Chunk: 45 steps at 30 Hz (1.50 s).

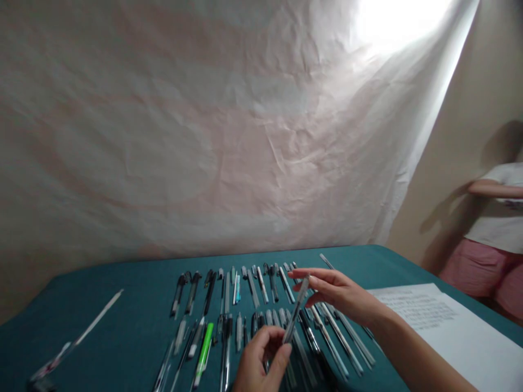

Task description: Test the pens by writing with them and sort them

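A slim clear pen [297,310] is held up at a slant over the rows of pens. My left hand [263,356] pinches its lower end between thumb and fingers. At the upper end, my right hand [333,288] has its thumb and fingers around the tip, with the other fingers stretched out to the left. Whether the pen has a cap on is too blurred to tell. Below and behind my hands lie several pens in two rows, among them a bright green pen [203,354] and a black pen [226,351].
A teal cloth [134,326] covers the table. At the left lie a long thin white stick [98,317] and a blurred item in clear wrapping. Printed white paper [457,332] rests at the right. A pale sheet [204,136] hangs behind; a person [494,218] stands at the far right.
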### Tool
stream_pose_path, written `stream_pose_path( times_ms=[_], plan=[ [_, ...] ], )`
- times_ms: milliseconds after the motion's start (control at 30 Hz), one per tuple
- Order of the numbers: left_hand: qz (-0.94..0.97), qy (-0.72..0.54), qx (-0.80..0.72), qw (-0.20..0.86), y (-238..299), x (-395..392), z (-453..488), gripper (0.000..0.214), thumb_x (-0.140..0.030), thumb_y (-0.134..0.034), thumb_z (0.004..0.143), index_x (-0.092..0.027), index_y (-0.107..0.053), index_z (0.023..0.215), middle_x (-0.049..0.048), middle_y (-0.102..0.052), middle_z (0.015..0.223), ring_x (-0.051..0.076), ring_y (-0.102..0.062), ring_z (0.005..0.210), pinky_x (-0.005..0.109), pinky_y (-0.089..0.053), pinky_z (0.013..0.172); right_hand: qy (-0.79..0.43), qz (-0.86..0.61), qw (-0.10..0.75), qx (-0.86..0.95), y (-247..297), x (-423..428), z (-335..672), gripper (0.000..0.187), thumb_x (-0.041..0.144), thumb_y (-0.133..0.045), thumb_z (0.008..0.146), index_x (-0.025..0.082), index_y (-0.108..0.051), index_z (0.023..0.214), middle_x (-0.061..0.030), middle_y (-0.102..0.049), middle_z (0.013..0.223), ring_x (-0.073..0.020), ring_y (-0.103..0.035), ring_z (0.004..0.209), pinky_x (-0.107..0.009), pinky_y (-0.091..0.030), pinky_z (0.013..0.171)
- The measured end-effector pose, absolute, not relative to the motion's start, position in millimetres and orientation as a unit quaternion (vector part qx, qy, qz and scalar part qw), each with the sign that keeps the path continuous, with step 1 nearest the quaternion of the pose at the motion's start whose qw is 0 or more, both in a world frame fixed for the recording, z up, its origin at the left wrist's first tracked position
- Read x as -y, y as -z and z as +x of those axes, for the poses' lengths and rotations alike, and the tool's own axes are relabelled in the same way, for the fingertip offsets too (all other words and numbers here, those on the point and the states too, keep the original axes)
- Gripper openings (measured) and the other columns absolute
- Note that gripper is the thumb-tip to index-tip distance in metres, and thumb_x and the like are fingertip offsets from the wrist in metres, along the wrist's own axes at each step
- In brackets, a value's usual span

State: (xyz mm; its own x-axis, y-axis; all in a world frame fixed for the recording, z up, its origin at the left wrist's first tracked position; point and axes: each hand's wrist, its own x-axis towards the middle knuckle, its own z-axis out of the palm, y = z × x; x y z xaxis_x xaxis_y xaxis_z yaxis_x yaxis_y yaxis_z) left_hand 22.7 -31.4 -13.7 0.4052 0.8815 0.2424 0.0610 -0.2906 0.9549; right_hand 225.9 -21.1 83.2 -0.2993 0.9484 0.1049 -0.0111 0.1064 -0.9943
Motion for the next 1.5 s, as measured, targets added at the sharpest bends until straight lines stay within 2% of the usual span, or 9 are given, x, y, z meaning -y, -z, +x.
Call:
stream_pose_path(
  times_ms=[200,400,600,800,1033,1200,1267,1433,1500],
  plan=[
    [0.692,-0.414,-0.345,0.479,15,31,22,0.024,-0.037,-0.052,0.077,-0.016,-0.058,0.086,0.0041,-0.06,0.076,0.016,-0.055,0.071,0.024,-0.043,0.066,-0.505,-0.416,0.489,0.577,-69,12,223,0.023,0.035,-0.059,0.076,0.012,-0.064,0.075,-0.0047,-0.063,0.076,-0.0092,-0.054,0.063,-0.02,-0.045,0.053],
    [0.678,-0.413,-0.359,0.491,8,34,23,0.021,-0.035,-0.053,0.076,-0.017,-0.058,0.085,0.0038,-0.061,0.078,0.016,-0.056,0.072,0.024,-0.043,0.066,-0.536,-0.393,0.469,0.582,-76,17,223,0.038,0.042,-0.05,0.08,0.019,-0.058,0.109,-0.0094,-0.061,0.101,-0.0197,-0.056,0.09,-0.032,-0.049,0.069],
    [0.686,-0.41,-0.369,0.475,4,36,22,0.019,-0.033,-0.053,0.076,-0.017,-0.059,0.083,0.003,-0.061,0.076,0.015,-0.055,0.07,0.024,-0.042,0.066,-0.468,-0.45,0.487,0.584,-69,12,224,0.029,0.041,-0.058,0.075,0.013,-0.066,0.075,-0.0051,-0.064,0.075,-0.0112,-0.054,0.064,-0.023,-0.044,0.057],
    [0.672,-0.426,-0.367,0.482,6,35,23,0.02,-0.035,-0.054,0.075,-0.017,-0.059,0.084,0.0031,-0.061,0.077,0.016,-0.056,0.072,0.024,-0.042,0.067,-0.523,-0.412,0.475,0.576,-76,17,225,0.037,0.044,-0.052,0.078,0.017,-0.063,0.102,-0.0093,-0.061,0.101,-0.0166,-0.056,0.082,-0.027,-0.047,0.064],
    [0.687,-0.41,-0.377,0.467,1,37,22,0.019,-0.033,-0.054,0.075,-0.016,-0.059,0.082,0.0029,-0.06,0.073,0.015,-0.055,0.068,0.024,-0.042,0.064,-0.477,-0.459,0.5,0.558,-65,10,224,0.032,0.044,-0.06,0.072,0.012,-0.065,0.07,-0.0026,-0.061,0.066,-0.0088,-0.05,0.058,-0.02,-0.041,0.051],
    [0.68,-0.408,-0.381,0.476,-3,37,21,0.019,-0.033,-0.054,0.076,-0.016,-0.058,0.084,0.0035,-0.061,0.075,0.016,-0.055,0.07,0.025,-0.042,0.066,-0.531,-0.41,0.492,0.555,-72,15,220,0.037,0.045,-0.056,0.075,0.018,-0.064,0.098,-0.0086,-0.06,0.102,-0.0166,-0.055,0.084,-0.026,-0.047,0.064],
    [0.678,-0.413,-0.382,0.473,-3,37,20,0.019,-0.033,-0.054,0.075,-0.016,-0.058,0.083,0.0032,-0.06,0.074,0.015,-0.054,0.069,0.025,-0.042,0.065,-0.53,-0.408,0.493,0.556,-72,15,220,0.034,0.042,-0.057,0.075,0.017,-0.064,0.097,-0.0084,-0.061,0.099,-0.0158,-0.056,0.083,-0.026,-0.047,0.065],
    [0.685,-0.401,-0.391,0.466,-7,40,20,0.017,-0.031,-0.054,0.075,-0.016,-0.059,0.083,0.0036,-0.06,0.074,0.015,-0.054,0.069,0.025,-0.043,0.067,-0.509,-0.43,0.516,0.539,-64,12,219,0.025,0.038,-0.062,0.073,0.014,-0.063,0.072,-0.0029,-0.061,0.071,-0.0094,-0.051,0.062,-0.02,-0.042,0.054],
    [0.677,-0.407,-0.397,0.467,-9,40,21,0.017,-0.03,-0.055,0.075,-0.016,-0.059,0.083,0.004,-0.061,0.075,0.016,-0.055,0.071,0.026,-0.043,0.068,-0.522,-0.425,0.513,0.533,-64,12,219,0.027,0.041,-0.061,0.073,0.014,-0.064,0.076,-0.004,-0.062,0.075,-0.0112,-0.053,0.066,-0.021,-0.044,0.054]
  ],
)
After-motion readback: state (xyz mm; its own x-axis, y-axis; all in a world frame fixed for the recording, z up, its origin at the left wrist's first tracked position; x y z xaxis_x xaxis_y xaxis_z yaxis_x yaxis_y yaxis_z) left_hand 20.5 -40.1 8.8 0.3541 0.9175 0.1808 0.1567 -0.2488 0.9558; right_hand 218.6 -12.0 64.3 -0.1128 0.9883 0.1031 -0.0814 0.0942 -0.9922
